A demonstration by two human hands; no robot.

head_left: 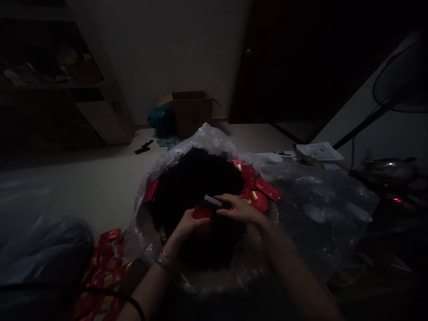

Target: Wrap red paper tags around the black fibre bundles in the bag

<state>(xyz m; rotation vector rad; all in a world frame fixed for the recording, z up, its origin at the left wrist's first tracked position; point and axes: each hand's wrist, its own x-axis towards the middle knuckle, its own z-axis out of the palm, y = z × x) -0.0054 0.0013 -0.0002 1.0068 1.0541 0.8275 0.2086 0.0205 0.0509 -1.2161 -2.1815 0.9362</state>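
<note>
In the dim head view my left hand [190, 223] is closed around a small red packet [202, 212], held over a large mound of dark loose material [197, 178] in a clear plastic bag [207, 138]. My right hand [239, 207] pinches a small pale scoop-like tool [212, 200] just above the packet's mouth. A bracelet sits on my left wrist. More red packets [259, 189] lie on the far right side of the mound.
A heap of red and gold packets [103, 263] lies at the lower left. An open cardboard box [192, 109] stands on the floor by the wall. Shelving [67, 84] is at the left, a fan [401, 80] and papers [317, 150] at the right.
</note>
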